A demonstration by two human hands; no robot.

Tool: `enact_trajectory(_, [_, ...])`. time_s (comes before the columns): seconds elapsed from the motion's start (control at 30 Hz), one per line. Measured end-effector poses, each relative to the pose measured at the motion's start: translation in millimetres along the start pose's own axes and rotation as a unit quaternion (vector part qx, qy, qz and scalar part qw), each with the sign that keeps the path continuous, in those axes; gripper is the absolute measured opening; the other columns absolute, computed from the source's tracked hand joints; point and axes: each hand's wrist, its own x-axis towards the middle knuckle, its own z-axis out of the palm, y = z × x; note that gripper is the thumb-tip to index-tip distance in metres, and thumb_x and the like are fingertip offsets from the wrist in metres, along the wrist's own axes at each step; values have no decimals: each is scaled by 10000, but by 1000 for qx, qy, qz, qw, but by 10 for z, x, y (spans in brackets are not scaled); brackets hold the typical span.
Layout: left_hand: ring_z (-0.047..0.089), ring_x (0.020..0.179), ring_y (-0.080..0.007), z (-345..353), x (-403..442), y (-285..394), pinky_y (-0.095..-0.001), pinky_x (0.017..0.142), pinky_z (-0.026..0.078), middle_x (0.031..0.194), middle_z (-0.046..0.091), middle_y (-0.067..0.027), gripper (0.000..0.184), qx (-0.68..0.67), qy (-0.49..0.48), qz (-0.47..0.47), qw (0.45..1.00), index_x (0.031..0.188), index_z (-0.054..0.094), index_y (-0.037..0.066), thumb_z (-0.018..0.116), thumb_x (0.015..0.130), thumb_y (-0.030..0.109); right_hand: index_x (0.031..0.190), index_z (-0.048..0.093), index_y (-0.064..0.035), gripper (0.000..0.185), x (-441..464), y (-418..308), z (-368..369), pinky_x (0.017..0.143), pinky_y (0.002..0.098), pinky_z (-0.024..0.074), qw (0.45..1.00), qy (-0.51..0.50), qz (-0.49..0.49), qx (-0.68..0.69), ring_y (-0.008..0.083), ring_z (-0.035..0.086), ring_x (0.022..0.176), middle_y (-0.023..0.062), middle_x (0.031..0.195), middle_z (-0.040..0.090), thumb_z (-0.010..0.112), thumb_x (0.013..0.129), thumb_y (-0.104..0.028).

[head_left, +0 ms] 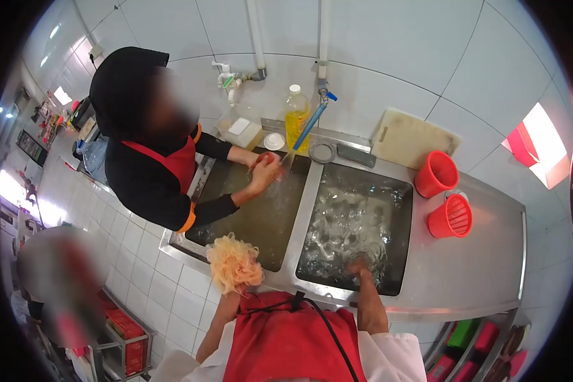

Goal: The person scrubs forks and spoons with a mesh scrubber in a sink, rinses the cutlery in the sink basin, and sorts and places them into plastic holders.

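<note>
A pale yellow mesh scrubber (233,261) is bunched in my left hand (233,293), at the near edge of the left sink basin (270,239). The scrubber covers most of that hand's fingers. My right hand (359,266) dips into the right sink basin (399,242) near its front. Rippling, splashing water hides its fingers, so whether they are open or closed does not show. Beneath the churned surface, things in the water cannot be made out.
A co-worker (153,159) holds something red under a blue hose (311,126). Behind the sinks stand a bottle of yellow liquid (296,121) and a cutting board (414,138). Two red baskets (437,174) sit on the right counter (484,267).
</note>
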Motion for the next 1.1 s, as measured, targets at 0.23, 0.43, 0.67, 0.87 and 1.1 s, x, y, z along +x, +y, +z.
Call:
enact_trajectory(0.23, [571,1112,-293,176,96,278,-406,948,481,1241,568,-121,402,92,-1,109,990,1284,519,97,460,953,317,1141,638,-50,421,-1012,-840,-1116,961,448,449,983,-81,-157,-52,368,583,1102,226,1168,612,579,863,-362])
enact_trajectory(0.43, [571,1120,-313,936,1199,711,-433,969,472,1241,570,-131,418,-323,-203,30,924,1287,505,83,358,976,321,1343,502,-78,596,-2013,-1686,-1786,980,403,448,880,6,-213,423,284,519,1216,170,1337,517,597,903,-469])
enact_trajectory(0.67, [536,1173,-273,1482,1325,867,-452,999,426,1292,543,-88,464,-313,-306,-125,890,1353,443,85,353,994,364,1449,314,-112,647,-2346,-2075,-1880,1004,419,446,686,-33,-282,670,265,468,1276,112,1426,425,565,940,-422])
enact_trajectory(0.87, [614,1040,-189,1360,1384,936,-372,1004,391,1267,546,-103,502,158,-250,26,955,1395,422,92,502,978,361,1266,528,-27,409,-1980,-1473,-1164,863,382,551,204,-249,-156,934,228,656,944,113,1134,636,491,961,-297])
enact_trajectory(1.1, [688,883,-276,781,1699,350,-445,759,522,1067,646,-134,339,-57,-85,-43,994,1210,537,51,556,945,262,1319,497,-46,420,-2181,-1052,-845,931,386,511,173,-216,-172,945,230,616,1037,103,1185,611,509,944,-234])
